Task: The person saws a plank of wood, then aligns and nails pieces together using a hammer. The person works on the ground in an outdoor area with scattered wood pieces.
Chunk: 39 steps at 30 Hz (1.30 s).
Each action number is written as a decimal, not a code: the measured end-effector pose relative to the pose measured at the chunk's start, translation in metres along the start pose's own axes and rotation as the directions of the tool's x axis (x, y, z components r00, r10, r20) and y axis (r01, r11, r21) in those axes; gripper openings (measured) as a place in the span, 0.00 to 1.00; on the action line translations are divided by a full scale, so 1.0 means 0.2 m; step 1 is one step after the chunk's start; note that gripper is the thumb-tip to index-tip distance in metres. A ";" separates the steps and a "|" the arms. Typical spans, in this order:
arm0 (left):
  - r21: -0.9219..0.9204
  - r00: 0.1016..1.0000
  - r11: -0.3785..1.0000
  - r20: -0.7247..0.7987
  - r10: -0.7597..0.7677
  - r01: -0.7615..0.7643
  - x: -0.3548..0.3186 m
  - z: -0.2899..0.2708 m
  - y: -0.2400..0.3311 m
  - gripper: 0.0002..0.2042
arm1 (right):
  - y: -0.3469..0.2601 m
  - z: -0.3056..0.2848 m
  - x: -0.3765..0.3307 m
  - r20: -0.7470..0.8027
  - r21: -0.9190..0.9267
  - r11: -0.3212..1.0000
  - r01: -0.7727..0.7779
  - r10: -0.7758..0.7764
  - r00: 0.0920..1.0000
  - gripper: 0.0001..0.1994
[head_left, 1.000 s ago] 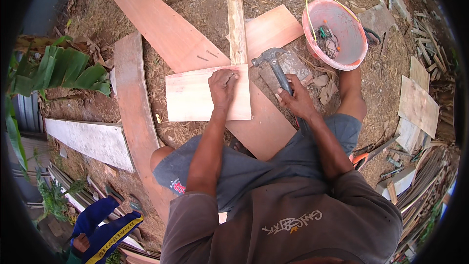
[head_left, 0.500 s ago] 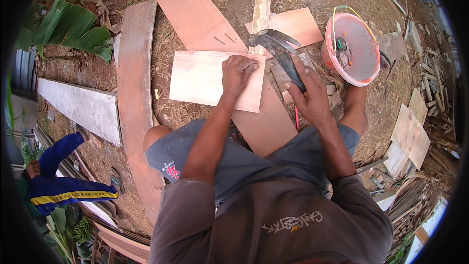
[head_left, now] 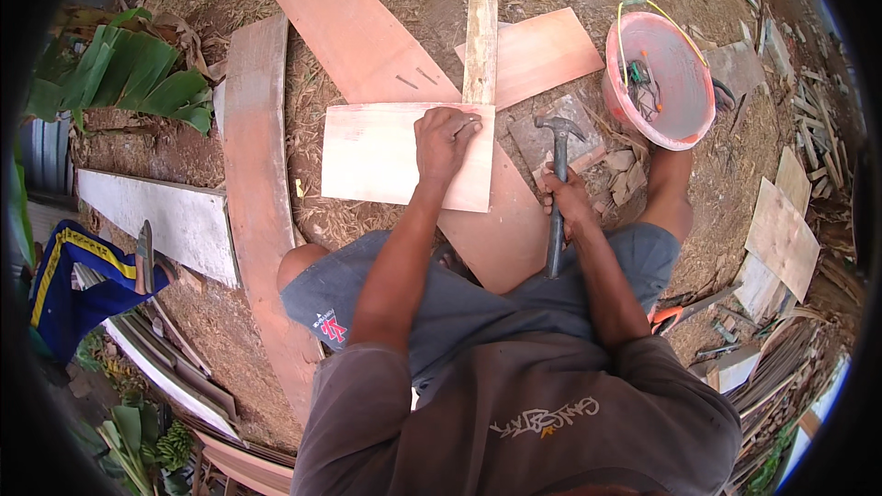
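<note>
My left hand (head_left: 444,142) rests on the right part of a pale rectangular board (head_left: 372,161), near its far right corner. Its fingers are pinched together, and whatever small thing lies between the fingertips is too small to make out. My right hand (head_left: 571,197) is wrapped round the handle of a claw hammer (head_left: 560,158), held upright to the right of the board with its head pointing away from me. Under the pale board's far edge runs a narrow wood strip (head_left: 481,28). A longer reddish plank (head_left: 501,234) lies beneath, between my legs.
A pink bucket (head_left: 675,119) with small items inside stands at the right. Another reddish board (head_left: 547,50) and wood scraps (head_left: 627,170) lie near it. A saw with an orange handle (head_left: 668,315) is by my right thigh. At the left, a person's blue trouser leg (head_left: 69,280) shows beside long planks.
My right hand has drawn the hammer back from beside my left hand, nearer to me, and turned it upright. The left hand stays at the board. The person at the left has moved a leg.
</note>
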State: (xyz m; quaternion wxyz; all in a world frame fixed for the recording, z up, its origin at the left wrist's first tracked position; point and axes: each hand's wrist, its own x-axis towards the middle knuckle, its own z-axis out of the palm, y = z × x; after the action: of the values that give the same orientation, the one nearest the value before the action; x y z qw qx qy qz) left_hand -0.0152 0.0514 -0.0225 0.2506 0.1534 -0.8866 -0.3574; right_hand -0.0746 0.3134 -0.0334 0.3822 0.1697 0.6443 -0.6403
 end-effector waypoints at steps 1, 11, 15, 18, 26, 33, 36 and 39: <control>-0.004 1.000 1.000 -0.001 -0.003 0.003 0.00 0.00 0.00 0.07 | 0.02 -0.04 0.03 -0.008 -0.035 0.999 -0.028 0.028 1.000 0.12; -0.037 1.000 0.999 0.004 -0.008 0.008 0.03 0.02 0.02 0.06 | 0.12 -0.22 0.20 0.027 -0.069 0.988 -0.137 0.139 0.990 0.12; -0.091 1.000 0.996 0.007 0.008 -0.007 0.05 0.02 0.03 0.06 | 0.13 -0.21 0.20 -0.014 -0.078 0.989 -0.126 0.126 0.992 0.11; -0.076 1.000 0.997 0.025 -0.001 0.003 0.06 0.02 0.04 0.05 | 0.13 -0.22 0.19 -0.002 -0.058 0.991 -0.122 0.122 0.993 0.12; -0.063 0.999 0.998 0.039 0.011 -0.009 0.07 0.01 0.06 0.06 | 0.11 -0.25 0.18 0.033 -0.084 0.988 -0.133 0.136 0.990 0.16; -0.078 1.000 0.997 0.009 -0.021 0.021 0.03 0.03 0.05 0.07 | 0.14 -0.26 0.21 0.051 -0.076 0.989 -0.124 0.128 0.990 0.17; -0.092 1.000 0.996 -0.020 -0.006 0.004 0.02 0.04 0.02 0.07 | 0.14 -0.25 0.21 0.049 -0.084 0.987 -0.136 0.141 0.989 0.17; -0.154 0.999 0.988 -0.032 -0.033 0.028 0.02 0.05 0.00 0.07 | 0.14 -0.24 0.21 0.021 -0.111 0.983 -0.149 0.152 0.988 0.17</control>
State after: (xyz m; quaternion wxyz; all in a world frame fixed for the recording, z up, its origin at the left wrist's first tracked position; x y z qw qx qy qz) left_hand -0.0234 0.0556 -0.0264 0.2716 0.1533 -0.8495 -0.4255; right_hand -0.0958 0.3521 -0.0872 0.4475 0.1875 0.6579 -0.5759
